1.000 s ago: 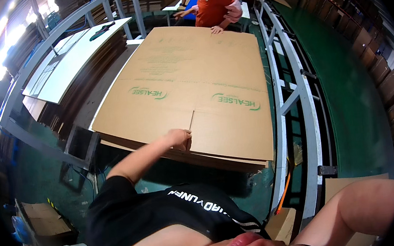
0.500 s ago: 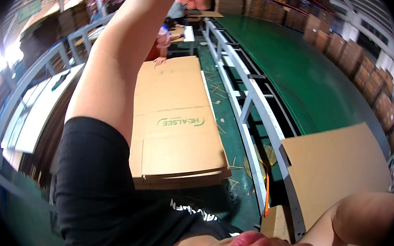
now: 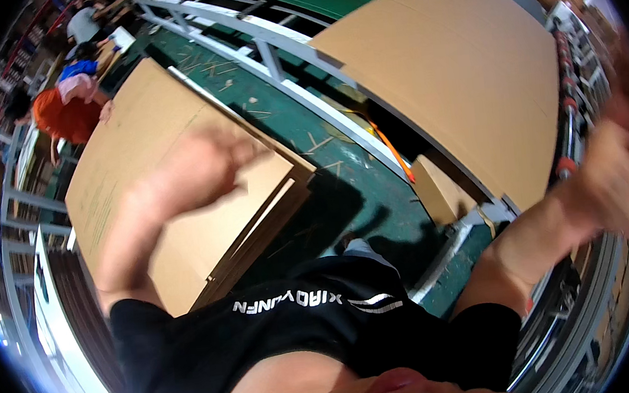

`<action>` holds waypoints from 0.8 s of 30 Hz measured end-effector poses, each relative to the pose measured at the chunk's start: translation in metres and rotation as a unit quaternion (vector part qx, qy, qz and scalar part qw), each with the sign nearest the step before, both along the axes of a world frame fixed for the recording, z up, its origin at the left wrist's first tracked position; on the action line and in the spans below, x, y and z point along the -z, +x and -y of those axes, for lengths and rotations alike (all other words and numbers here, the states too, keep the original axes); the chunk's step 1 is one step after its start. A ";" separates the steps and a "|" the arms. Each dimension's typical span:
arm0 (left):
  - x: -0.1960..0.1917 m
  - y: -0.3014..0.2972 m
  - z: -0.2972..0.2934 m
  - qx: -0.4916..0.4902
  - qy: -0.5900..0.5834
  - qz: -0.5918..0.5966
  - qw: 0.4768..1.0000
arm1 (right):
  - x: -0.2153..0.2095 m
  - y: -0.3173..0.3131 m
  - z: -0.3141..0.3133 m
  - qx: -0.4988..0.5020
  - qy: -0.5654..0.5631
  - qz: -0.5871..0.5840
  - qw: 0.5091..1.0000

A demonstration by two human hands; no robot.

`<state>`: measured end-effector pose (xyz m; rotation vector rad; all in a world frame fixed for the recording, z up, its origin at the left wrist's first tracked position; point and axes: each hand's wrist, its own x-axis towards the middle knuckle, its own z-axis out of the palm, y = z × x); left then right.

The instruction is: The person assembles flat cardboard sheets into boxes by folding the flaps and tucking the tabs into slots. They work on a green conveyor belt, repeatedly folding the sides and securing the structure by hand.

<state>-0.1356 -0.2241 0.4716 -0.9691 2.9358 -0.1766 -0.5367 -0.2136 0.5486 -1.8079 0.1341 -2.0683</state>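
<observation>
My left hand [image 3: 203, 165] hovers in front of the stack of flat brown cardboard [image 3: 144, 129], its fingers smeared by motion. Whether it touches the top sheet cannot be told. At the right edge of the view is my right hand [image 3: 616, 181], also blurred, with its outer side lost in the dark rim. No held thing can be made out in either hand. Between the two lies a large plain cardboard sheet [image 3: 460, 64] on a grey metal frame [image 3: 272, 58], nearest to my right hand.
A roller conveyor [image 3: 566, 99] with red parts runs along the right. An orange strap [image 3: 392, 148] and a small cardboard piece [image 3: 437, 189] are by the frame. Scraps litter the green floor [image 3: 326, 158]. Beyond the stack, a person in orange [image 3: 68, 113] leans over it.
The view has swung to the right. My left arm, raised high across the picture before, is now bent lower over the stack. My right forearm and hand have come into sight.
</observation>
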 end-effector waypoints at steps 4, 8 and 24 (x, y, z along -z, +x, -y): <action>0.158 0.034 -0.026 -0.248 0.228 -0.028 0.941 | 0.162 -0.071 0.062 0.247 0.341 -0.105 0.901; 0.228 0.002 -0.055 -0.260 0.463 -0.120 0.839 | 0.360 -0.200 0.076 0.498 0.387 -0.347 0.694; 0.280 -0.118 0.000 -0.369 0.423 -0.088 0.823 | 0.535 -0.348 0.181 0.014 0.843 0.039 0.537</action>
